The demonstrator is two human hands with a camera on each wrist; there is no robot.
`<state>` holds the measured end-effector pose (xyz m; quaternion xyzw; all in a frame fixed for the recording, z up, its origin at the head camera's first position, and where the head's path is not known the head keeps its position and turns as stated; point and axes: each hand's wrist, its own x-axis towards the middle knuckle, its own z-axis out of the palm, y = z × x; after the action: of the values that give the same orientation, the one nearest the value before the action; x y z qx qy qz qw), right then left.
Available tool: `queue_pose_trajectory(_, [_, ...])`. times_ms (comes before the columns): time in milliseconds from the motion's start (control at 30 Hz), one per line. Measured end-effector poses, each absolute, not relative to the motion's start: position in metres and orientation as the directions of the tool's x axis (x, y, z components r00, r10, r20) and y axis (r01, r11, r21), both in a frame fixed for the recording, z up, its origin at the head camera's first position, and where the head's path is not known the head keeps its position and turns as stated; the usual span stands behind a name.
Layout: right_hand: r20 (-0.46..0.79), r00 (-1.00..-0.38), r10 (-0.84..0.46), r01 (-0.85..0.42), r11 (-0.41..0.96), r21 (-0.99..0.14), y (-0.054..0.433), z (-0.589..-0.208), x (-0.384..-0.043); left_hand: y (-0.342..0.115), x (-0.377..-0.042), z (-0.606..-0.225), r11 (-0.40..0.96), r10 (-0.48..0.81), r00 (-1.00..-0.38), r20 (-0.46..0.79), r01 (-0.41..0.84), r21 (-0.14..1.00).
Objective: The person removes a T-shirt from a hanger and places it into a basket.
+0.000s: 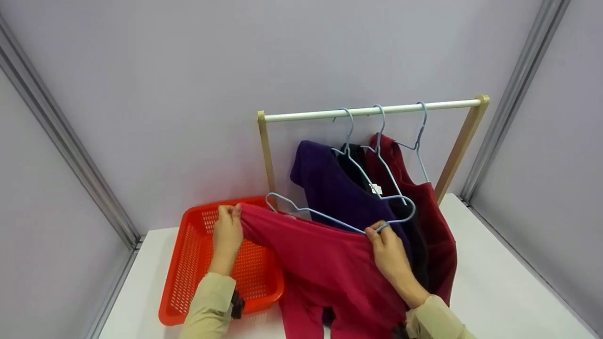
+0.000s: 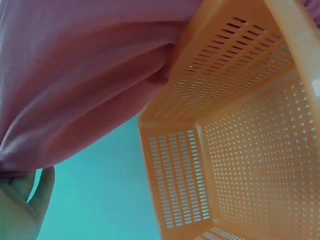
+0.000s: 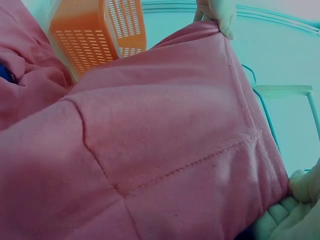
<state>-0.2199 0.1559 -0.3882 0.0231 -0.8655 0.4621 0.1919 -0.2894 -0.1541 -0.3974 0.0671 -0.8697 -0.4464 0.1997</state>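
Observation:
Red trousers point(image 1: 325, 263) hang between my hands, with their legs dropping toward the table. My left hand point(image 1: 228, 230) pinches one corner of the waistband, above the basket. At the other end of the waistband, my right hand point(image 1: 388, 249) pinches the cloth together with a light-blue wire hanger point(image 1: 330, 219). The hanger runs along the top edge of the trousers, and part of it is hidden behind the cloth. In the right wrist view, the trousers point(image 3: 165, 135) are stretched between both hands, with their seams showing.
An orange perforated basket point(image 1: 176, 263) stands on the white table point(image 1: 499, 263) at the left. Behind the trousers is a rack point(image 1: 306, 116) holding a purple garment point(image 1: 325, 174), a black one point(image 1: 351, 165) and a dark red one point(image 1: 435, 221) on blue hangers. Pale walls surround the table.

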Motion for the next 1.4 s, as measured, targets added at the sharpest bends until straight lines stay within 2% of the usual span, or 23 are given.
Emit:
queue_pose_trajectory(267, [0.377, -0.906, 0.193, -0.210, 0.569, -0.795, 0.145, -0.387, -0.228, -0.144, -0.282, -0.405, 0.622, -0.290, -0.922, 0.256, 0.022, 0.783])
queue_pose_trajectory(567, [0.401, -0.904, 0.146, -0.278, 0.512, -0.813, 0.128, -0.388, -0.235, -0.111, -0.269, -0.409, 0.505, -0.285, -0.920, 0.271, 0.096, 0.858])
queue_pose_trajectory(833, [0.343, -0.915, 0.214, -0.272, 0.302, -0.914, 0.134, -0.385, -0.231, -0.094, -0.263, -0.410, 0.472, -0.256, -0.920, 0.297, 0.149, 0.869])
queue_pose_trajectory(1033, [0.344, -0.896, 0.279, -0.302, 0.183, -0.935, 0.139, -0.383, -0.228, -0.094, -0.264, -0.411, 0.455, -0.269, -0.919, 0.290, 0.144, 0.879])
queue_pose_trajectory(1200, [0.364, -0.881, 0.301, -0.326, 0.171, -0.930, 0.141, -0.382, -0.227, -0.090, -0.262, -0.410, 0.437, -0.255, -0.925, 0.283, 0.151, 0.887])
queue_pose_trajectory(1400, [0.376, -0.904, 0.204, -0.334, 0.212, -0.918, 0.132, -0.380, -0.228, -0.070, -0.249, -0.407, 0.370, -0.199, -0.937, 0.286, 0.198, 0.907])
